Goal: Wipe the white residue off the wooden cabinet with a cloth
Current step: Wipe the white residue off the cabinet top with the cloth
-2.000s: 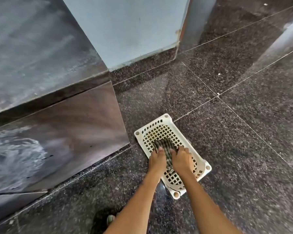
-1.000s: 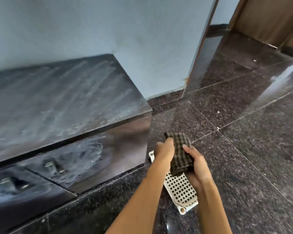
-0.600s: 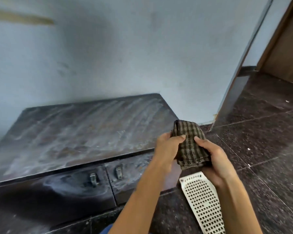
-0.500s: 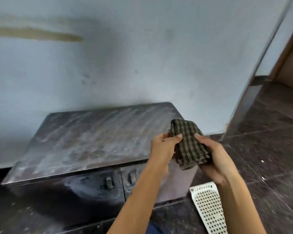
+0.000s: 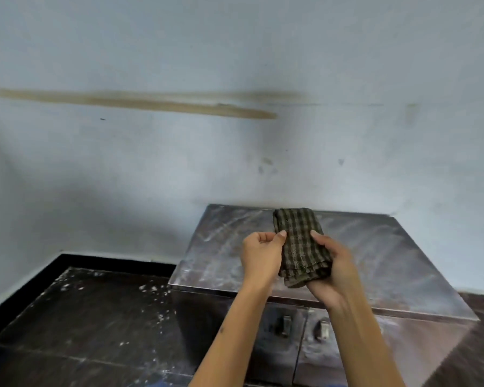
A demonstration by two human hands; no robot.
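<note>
While white residue [image 5: 235, 238] streaks the wooden cabinet [image 5: 403, 263], a folded checked cloth [image 5: 301, 247] is held above its top.
The right hand [image 5: 333, 272] cups the cloth, thumb pressed across it; the left hand [image 5: 260, 254], fingers curled, pinches its left edge. Bare cabinet top lies on both sides of the cloth.

- No writing, label, brand, number or sign can be read anywhere in the head view.
</note>
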